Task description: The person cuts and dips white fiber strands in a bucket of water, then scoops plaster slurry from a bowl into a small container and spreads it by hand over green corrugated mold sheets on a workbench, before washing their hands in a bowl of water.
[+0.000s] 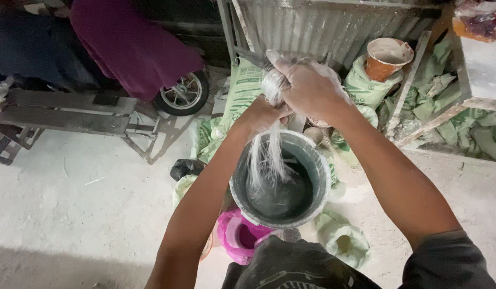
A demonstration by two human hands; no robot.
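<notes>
Both my hands grip one bundle of pale, wet fibre strands [267, 155] above a grey bucket [318, 170]. My right hand [308, 85], coated in white powder, squeezes the top of the bundle. Just below it, my left hand [260, 113] clasps the same bundle. The strands hang straight down into the bucket, whose inside is dark and wet with white streaks.
A pink plastic container [237, 235] sits at the bucket's near left. Green and white sacks [242, 91] lie behind and around it. An orange pot [386, 58] stands by corrugated metal sheeting [312, 27]. A cart with a wheel [182, 94] is on the left, on white dusty floor.
</notes>
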